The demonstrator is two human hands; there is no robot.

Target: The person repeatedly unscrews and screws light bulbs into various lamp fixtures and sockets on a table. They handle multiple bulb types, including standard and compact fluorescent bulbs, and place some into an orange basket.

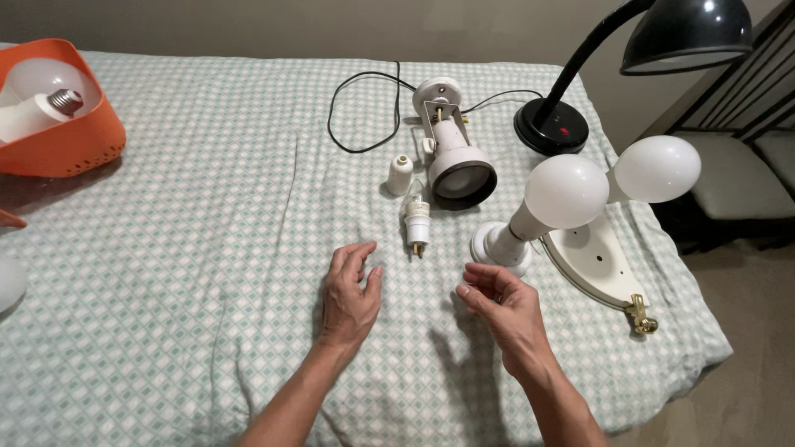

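Both hands are hovering over the bed [166, 273], near the middle of its near edge, and neither is holding anything; the left hand [348, 294] is lying palm down with its fingers spread and loosely curled, touching or nearly touching the checked green-and-white cover; the right hand [505, 306] is sitting just beside it, a little apart, with its fingers bent inward and thumb and fingertips drawn close together, empty as far as can be seen; just beyond the hands a small white lamp socket [417, 223] with a brass tip is lying on the cover, and a small white cap [400, 175] is standing just beyond that; a white spotlight fixture [454, 157] is lying further back, its dark opening facing the near edge, with a black cord [356, 116] looping toward the far edge; toward the right edge a white wall fixture [600, 261] is resting with two round white bulbs [566, 191] screwed in, one just beside the right hand's fingertips; a black desk lamp [571, 108] is standing at the far right corner; an orange basket [58, 141] holding a bulb is sitting at the far left corner.
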